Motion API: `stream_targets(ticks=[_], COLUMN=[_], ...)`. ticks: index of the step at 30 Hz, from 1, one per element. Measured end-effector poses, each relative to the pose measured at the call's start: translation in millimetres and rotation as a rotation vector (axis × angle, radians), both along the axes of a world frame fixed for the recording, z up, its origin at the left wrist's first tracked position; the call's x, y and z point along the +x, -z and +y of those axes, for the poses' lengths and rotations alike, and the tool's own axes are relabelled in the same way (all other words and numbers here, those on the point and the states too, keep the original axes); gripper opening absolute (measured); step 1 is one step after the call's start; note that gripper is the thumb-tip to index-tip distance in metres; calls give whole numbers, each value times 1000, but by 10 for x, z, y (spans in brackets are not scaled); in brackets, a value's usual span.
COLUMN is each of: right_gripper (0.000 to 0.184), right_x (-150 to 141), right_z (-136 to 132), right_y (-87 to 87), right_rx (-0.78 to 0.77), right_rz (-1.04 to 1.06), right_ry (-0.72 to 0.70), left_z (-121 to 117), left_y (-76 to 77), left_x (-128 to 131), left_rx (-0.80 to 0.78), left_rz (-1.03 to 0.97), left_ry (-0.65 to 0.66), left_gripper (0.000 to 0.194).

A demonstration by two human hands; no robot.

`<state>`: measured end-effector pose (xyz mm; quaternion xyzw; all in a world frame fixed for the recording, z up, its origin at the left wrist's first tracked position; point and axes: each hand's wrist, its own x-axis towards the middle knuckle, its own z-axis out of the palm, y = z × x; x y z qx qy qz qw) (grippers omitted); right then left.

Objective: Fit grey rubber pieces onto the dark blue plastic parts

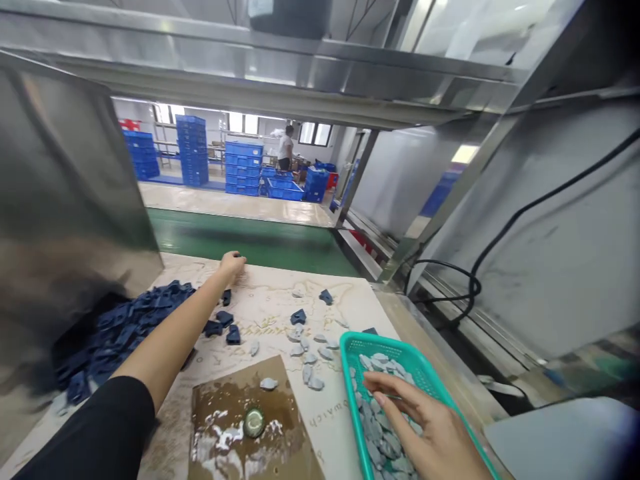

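Seemingly picking, the right hand (431, 427), fingers parted over grey oval pieces (373, 425) in a turquoise plastic basket (420, 371), needs a pinch; the left hand (232, 262) hides its grip.

Our basket (419, 365) is bright teal, the little pieces (383, 432) pale grey, the heaped parts (135, 320) dark navy. We've also got a brown sheet (281, 405), a cream tabletop (267, 281) with brownish blotches, one plain black sleeve (95, 430), a deep green belt (240, 241) and bright blue crates (193, 150).
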<state>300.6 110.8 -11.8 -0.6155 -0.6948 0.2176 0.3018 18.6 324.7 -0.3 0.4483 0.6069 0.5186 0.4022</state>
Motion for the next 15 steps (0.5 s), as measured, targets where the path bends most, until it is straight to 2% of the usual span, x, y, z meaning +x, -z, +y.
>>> stream_targets(ticks=[3, 6, 10, 13, 15], right_gripper=[31, 34, 41, 32, 24], right_x=[241, 283, 277, 366, 426], right_z=[121, 251, 366, 441, 481], right_y=[16, 19, 156, 255, 238], right_rx=[19, -15, -56, -39, 23], right_rz=[-235, -365, -457, -481, -439], right_ry=[-63, -199, -306, -387, -384], left_z=[184, 134, -301, -749, -999], left_y=[104, 167, 156, 146, 153], left_x=[-11, -78, -251, -379, -433], left_rx=[-12, 47, 113, 130, 151], left_rz=[202, 387, 589, 700, 745], left_ry=[4, 79, 339, 515, 595], left_gripper=[33, 35, 29, 36, 40])
